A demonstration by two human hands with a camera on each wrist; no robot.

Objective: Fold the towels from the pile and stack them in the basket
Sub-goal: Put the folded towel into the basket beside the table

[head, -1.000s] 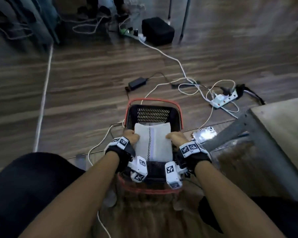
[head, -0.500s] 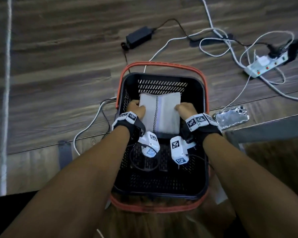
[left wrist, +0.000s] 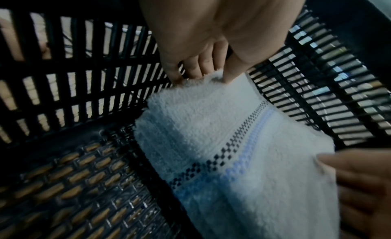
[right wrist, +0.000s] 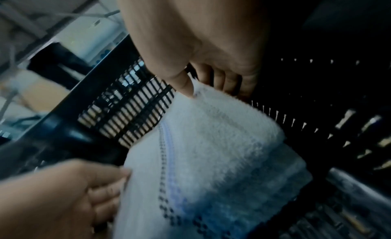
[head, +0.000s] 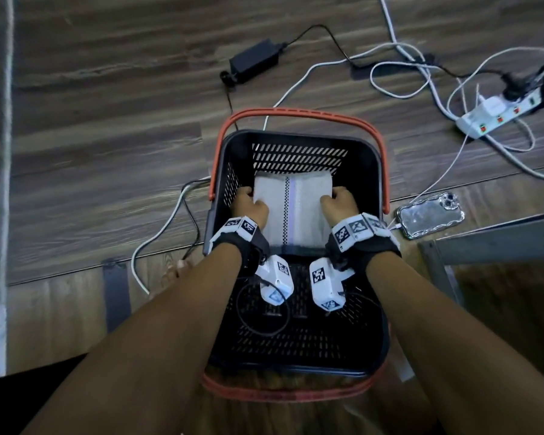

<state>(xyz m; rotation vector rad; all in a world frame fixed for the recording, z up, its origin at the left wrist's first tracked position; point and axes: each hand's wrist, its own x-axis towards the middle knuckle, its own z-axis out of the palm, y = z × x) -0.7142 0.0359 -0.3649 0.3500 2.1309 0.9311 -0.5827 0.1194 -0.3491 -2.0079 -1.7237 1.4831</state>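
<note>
The black basket [head: 299,142] is open on top, and its near half shows bare slatted floor where a hand could pass down. The far half is filled by a folded white towel [head: 291,208], with the left hand [head: 248,205] and right hand [head: 338,204] wedged between its edges and the side walls. The red handle [head: 299,113] arches just beyond the far rim, while cables and a phone [head: 429,215] clutter the floor right and far.

I see a soft, fluffy cloth towel [head: 291,208] with a woven stripe. The basket [head: 299,353] is hard black plastic full of slots, a bit shiny, with a red plastic handle [head: 299,112]. The floor [head: 107,136] looks like smooth wood. The phone [head: 430,216] looks glossy.
</note>
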